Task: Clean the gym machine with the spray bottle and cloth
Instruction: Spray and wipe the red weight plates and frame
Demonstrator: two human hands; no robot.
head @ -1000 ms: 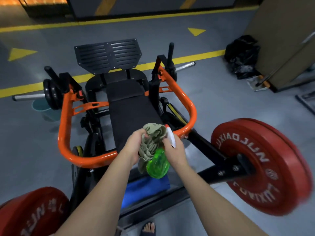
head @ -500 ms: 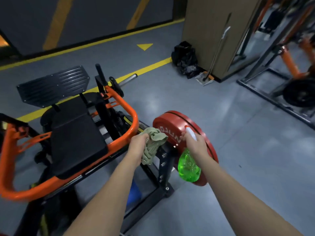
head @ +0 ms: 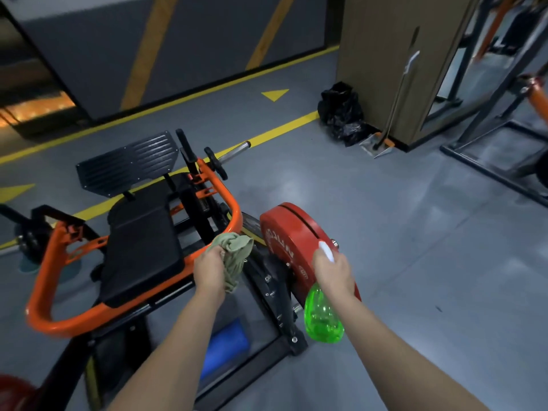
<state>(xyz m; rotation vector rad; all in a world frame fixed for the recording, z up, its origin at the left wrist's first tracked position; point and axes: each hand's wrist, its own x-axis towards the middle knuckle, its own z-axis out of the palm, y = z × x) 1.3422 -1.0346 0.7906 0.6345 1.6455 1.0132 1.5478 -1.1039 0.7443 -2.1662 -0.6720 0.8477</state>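
The left hand grips a bunched cloth over the gym machine's orange frame; the right hand clutches the green spray bottle, hanging below it beside the red weight plate.

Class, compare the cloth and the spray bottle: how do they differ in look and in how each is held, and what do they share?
The cloth is dull olive, soft and crumpled; the spray bottle is bright translucent green and rigid. The cloth is bunched in the left hand, one end drooping; the spray bottle hangs below the right hand, gripped at its neck. Both are greenish and held off the floor.
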